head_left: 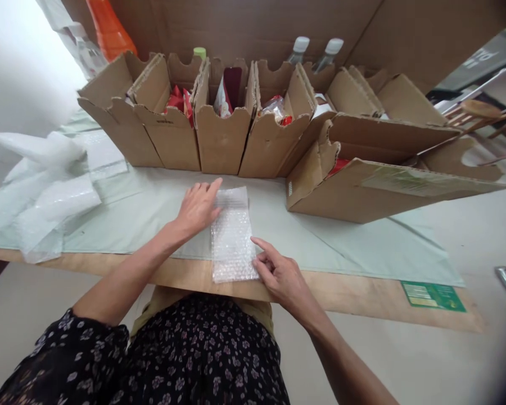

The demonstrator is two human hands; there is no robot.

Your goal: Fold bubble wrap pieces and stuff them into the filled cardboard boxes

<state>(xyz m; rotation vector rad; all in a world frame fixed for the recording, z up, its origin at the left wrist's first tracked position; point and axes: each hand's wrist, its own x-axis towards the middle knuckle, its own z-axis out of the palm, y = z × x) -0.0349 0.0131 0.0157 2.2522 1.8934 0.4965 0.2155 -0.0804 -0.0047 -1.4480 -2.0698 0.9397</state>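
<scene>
A small clear bubble-wrap pouch lies flat on the pale green sheet near the table's front edge. My left hand rests on the pouch's upper left corner, fingers stretched out flat. My right hand presses on its lower right corner, index finger pointing along the edge and the other fingers curled under.
A row of open cardboard boxes with snack packets stands behind the pouch. A larger box lies on its side at the right. Loose bubble wrap is piled at the left. Bottles stand at the back. A green label sits on the wooden table edge.
</scene>
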